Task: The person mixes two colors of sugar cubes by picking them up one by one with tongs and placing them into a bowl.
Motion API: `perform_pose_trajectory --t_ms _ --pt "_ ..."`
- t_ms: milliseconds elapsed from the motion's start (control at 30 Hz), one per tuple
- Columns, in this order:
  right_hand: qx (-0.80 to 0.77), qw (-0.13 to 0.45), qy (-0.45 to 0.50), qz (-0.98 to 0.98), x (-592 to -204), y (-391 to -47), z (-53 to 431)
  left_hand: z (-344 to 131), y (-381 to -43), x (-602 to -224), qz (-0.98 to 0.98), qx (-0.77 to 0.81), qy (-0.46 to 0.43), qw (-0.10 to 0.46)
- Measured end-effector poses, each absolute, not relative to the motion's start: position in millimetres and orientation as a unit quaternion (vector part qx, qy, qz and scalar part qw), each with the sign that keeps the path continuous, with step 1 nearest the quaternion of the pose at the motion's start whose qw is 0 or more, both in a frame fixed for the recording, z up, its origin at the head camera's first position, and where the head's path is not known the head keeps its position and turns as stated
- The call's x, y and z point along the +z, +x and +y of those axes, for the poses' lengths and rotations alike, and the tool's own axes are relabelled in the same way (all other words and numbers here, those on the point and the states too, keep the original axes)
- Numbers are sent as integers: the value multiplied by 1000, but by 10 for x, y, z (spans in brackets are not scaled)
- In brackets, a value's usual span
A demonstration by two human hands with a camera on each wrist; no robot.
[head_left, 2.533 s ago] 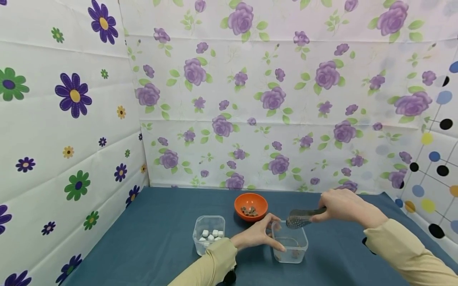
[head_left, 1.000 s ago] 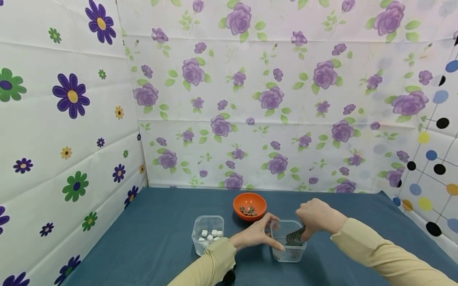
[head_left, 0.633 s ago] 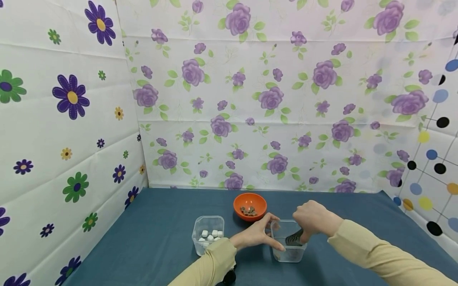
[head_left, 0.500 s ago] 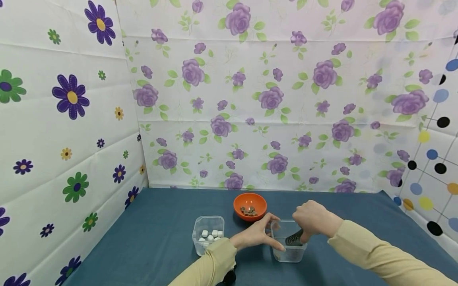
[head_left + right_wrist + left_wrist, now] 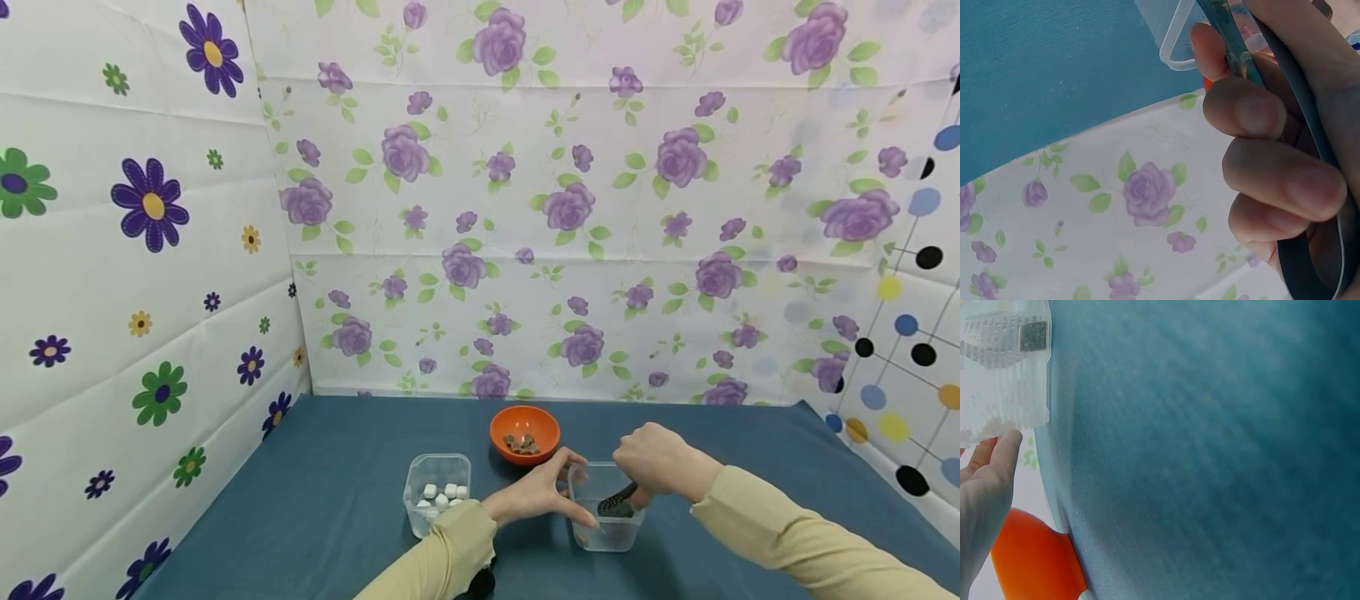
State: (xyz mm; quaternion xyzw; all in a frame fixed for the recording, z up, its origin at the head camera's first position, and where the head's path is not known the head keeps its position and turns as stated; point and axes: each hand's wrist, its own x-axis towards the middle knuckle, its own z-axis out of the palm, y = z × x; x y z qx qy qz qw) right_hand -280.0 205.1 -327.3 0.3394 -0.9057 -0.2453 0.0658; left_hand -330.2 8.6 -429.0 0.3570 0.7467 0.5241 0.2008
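Observation:
My left hand (image 5: 532,492) steadies a clear plastic container (image 5: 609,537) from its left side, thumb toward me and fingers at the far side. My right hand (image 5: 656,457) grips dark tongs (image 5: 618,502), whose perforated end reaches down inside this container. In the right wrist view, fingers and thumb wrap the arms of the tongs (image 5: 1297,275) above their U-shaped bend. Through the container wall in the left wrist view (image 5: 1004,394), a small brown block (image 5: 1033,336) shows beside the perforated tongs end (image 5: 991,350).
An orange bowl (image 5: 551,425) with several brown pieces (image 5: 521,444) stands just behind my left hand. Left of my forearm is another clear container (image 5: 408,483) with several white cubes (image 5: 442,500). Flower-printed cloth (image 5: 465,208) hangs behind the dark blue table (image 5: 337,467).
My right hand has moved left and down, taking the tongs from above the rim into the container. Over the last half second it is nearly still. My left hand stays in place.

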Motion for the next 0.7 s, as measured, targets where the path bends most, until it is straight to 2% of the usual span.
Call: perform_pose_trajectory --t_ms 267,700 --pt "-211 81 353 -908 -3189 -2806 2116 80 -3302 -4299 747 525 354 203" --pt "-74 74 365 -925 -3087 -2814 2395 91 -3287 -4300 749 528 345 201"
